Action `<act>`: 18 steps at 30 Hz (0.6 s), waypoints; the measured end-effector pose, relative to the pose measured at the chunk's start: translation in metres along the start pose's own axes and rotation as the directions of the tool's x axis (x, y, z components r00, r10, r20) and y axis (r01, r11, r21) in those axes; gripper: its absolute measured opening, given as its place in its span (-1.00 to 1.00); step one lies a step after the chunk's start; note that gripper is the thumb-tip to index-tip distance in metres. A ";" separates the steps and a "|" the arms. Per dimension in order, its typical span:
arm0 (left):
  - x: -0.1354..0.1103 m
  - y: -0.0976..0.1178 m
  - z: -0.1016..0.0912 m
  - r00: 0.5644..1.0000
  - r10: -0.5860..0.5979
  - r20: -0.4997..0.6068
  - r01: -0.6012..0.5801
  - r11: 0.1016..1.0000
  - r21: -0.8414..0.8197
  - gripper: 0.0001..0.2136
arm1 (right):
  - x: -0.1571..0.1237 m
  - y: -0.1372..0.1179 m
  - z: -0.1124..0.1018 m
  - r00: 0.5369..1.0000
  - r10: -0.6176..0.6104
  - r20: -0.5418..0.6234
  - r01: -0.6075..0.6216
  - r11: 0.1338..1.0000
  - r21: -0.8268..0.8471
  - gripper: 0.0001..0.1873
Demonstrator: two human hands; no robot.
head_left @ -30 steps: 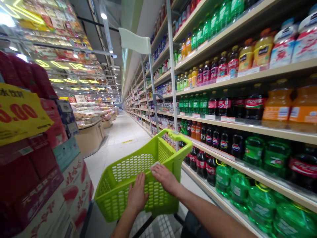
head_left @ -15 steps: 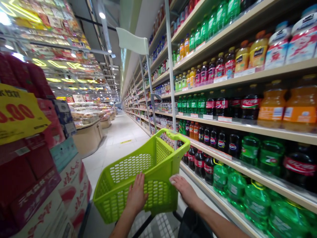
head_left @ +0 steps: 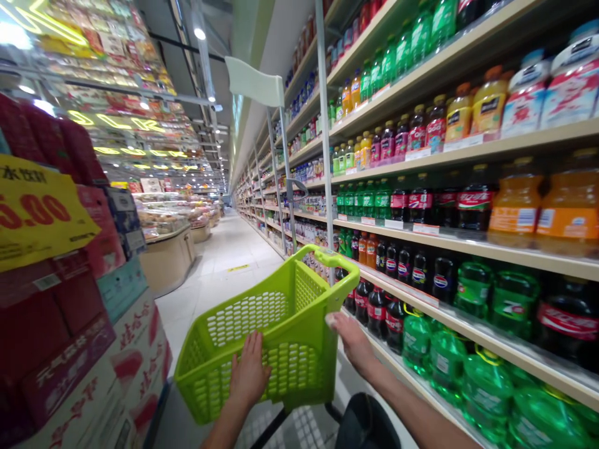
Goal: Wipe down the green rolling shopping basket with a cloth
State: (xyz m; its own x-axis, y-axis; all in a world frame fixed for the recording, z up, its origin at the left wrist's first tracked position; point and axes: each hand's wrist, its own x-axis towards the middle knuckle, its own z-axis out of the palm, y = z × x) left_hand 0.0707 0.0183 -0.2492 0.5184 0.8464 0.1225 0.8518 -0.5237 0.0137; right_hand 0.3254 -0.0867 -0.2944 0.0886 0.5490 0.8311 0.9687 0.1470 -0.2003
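Observation:
A lime-green plastic shopping cart [head_left: 262, 327] with perforated walls stands right before me, turned so its handle [head_left: 334, 259] is at the upper right. My left hand [head_left: 250, 371] lies against the near side wall, fingers stretched out and pointing up toward the rim. At the cart's right end, below the handle, my right hand [head_left: 353, 340] has its fingers bent inward by the edge. Something whitish shows at its fingertips, too small to name. Whether that hand touches the cart is unclear. The basket's floor is hidden behind the near wall.
Shelves [head_left: 440, 240] of bottled drinks run along the right, close to the cart. Stacked drink cartons [head_left: 107, 362] with a yellow price sign [head_left: 42, 215] stand at the left. A tiled aisle [head_left: 224, 249] stretches ahead, past rounded display counters [head_left: 163, 262].
My left hand has slid slightly left along the cart's side. My right hand has risen a little, its fingers more bent. The cart stays nearly in place in view.

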 end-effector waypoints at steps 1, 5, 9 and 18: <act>0.000 -0.003 0.002 1.000 -0.013 -0.007 0.013 1.000 0.005 -0.35 | 0.014 0.002 -0.009 0.998 0.007 -0.058 -0.008 1.000 -0.024 -0.53; -0.003 -0.006 0.006 1.000 -0.018 -0.015 0.018 1.000 -0.001 -0.32 | 0.062 0.004 -0.021 0.991 0.020 -0.129 -0.033 0.994 -0.101 -0.54; -0.008 -0.005 0.004 0.999 -0.036 -0.012 0.036 0.999 0.015 -0.32 | 0.028 -0.016 0.020 0.986 -0.165 0.029 0.167 0.983 -0.077 -0.53; -0.013 -0.010 0.009 0.998 -0.054 -0.039 0.053 0.999 -0.007 -0.31 | 0.079 -0.025 0.004 0.988 -0.114 -0.099 0.106 0.991 -0.079 -0.43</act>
State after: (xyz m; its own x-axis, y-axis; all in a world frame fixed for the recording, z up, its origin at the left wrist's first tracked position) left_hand 0.0558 0.0133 -0.2599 0.4687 0.8688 0.1599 0.8777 -0.4784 0.0267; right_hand 0.3068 -0.0442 -0.2260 0.0003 0.4441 0.8960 0.9879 0.1388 -0.0691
